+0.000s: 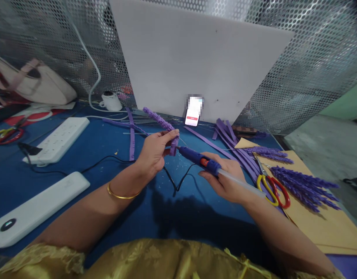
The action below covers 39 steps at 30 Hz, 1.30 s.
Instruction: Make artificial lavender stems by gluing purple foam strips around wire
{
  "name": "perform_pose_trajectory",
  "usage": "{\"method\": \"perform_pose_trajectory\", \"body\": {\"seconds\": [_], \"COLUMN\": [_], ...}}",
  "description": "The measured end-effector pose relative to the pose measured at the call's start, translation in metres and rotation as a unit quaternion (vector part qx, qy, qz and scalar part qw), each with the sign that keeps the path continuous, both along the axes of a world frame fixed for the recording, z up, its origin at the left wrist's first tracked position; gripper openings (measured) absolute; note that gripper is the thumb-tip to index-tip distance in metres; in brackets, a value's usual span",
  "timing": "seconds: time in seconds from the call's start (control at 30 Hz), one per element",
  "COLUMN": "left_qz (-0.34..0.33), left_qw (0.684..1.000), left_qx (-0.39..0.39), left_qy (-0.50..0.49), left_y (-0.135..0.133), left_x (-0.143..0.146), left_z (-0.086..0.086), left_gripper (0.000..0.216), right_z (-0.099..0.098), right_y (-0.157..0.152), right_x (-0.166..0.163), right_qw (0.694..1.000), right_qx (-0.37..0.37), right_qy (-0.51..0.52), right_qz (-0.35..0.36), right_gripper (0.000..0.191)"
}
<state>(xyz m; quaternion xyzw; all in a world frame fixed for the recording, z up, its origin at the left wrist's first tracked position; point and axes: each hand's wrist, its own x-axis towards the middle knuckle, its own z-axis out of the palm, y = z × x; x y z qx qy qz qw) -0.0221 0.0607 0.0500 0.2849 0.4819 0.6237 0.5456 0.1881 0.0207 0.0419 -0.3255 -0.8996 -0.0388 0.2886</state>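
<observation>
My left hand (pixel 155 152) is closed in a pinch on a purple foam lavender stem (pixel 162 122), which slants up to the left above the blue table (pixel 108 162). My right hand (pixel 225 176) grips a blue glue gun (pixel 200 159) with a clear glue stick at its back. The gun's tip points left and meets the lower end of the purple stem, just by my left fingers. A black cord (pixel 172 182) hangs from the gun down onto the table.
Finished purple lavender stems (pixel 303 186) lie on brown paper (pixel 326 228) at the right, beside yellow-and-red scissors (pixel 273 190). Purple foam strips (pixel 233 147) lie behind. Two white power strips (pixel 59 139) sit at left. A phone (pixel 192 112) leans on a white board (pixel 195 58).
</observation>
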Motion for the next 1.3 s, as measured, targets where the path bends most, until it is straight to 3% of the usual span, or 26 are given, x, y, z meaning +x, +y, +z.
{"method": "perform_pose_trajectory", "body": {"seconds": [0.33, 0.57, 0.7, 0.77, 0.9, 1.0, 1.1, 1.2, 1.3], "left_qz": [-0.006, 0.005, 0.012, 0.010, 0.004, -0.013, -0.040, -0.054, -0.068], "left_qw": [1.000, 1.000, 0.999, 0.999, 0.999, 0.998, 0.997, 0.995, 0.994], "left_qx": [-0.007, -0.007, -0.008, -0.014, -0.024, -0.034, -0.056, -0.067, -0.072], "left_qy": [-0.001, -0.026, -0.040, -0.042, -0.043, -0.045, -0.044, -0.041, -0.043], "left_y": [0.000, 0.004, 0.005, 0.004, 0.002, 0.000, -0.004, -0.007, -0.008], "left_x": [0.000, -0.004, -0.005, -0.005, -0.003, -0.001, 0.001, 0.004, 0.006], "left_z": [0.001, -0.001, -0.001, -0.001, -0.001, -0.002, -0.002, -0.003, -0.004], "left_gripper": [0.043, 0.038, 0.035, 0.034, 0.034, 0.033, 0.033, 0.033, 0.034], "right_z": [0.002, 0.007, 0.010, 0.010, 0.001, -0.015, -0.035, -0.050, -0.057], "right_y": [-0.001, -0.001, -0.002, 0.002, 0.029, 0.054, 0.067, 0.065, 0.061], "right_x": [0.000, 0.006, 0.015, 0.018, 0.019, 0.016, 0.010, 0.002, -0.002], "right_qw": [1.000, 0.999, 0.988, 0.961, 0.872, 0.761, 0.660, 0.625, 0.634], "right_qx": [-0.001, -0.041, -0.087, -0.126, -0.227, -0.396, -0.559, -0.623, -0.647], "right_qy": [-0.003, -0.007, 0.127, 0.248, 0.422, 0.492, 0.478, 0.451, 0.410], "right_qz": [0.009, 0.004, 0.023, 0.007, -0.101, -0.151, -0.153, -0.132, -0.107], "right_gripper": [0.030, 0.032, 0.028, 0.031, 0.039, 0.034, 0.023, 0.017, 0.019]}}
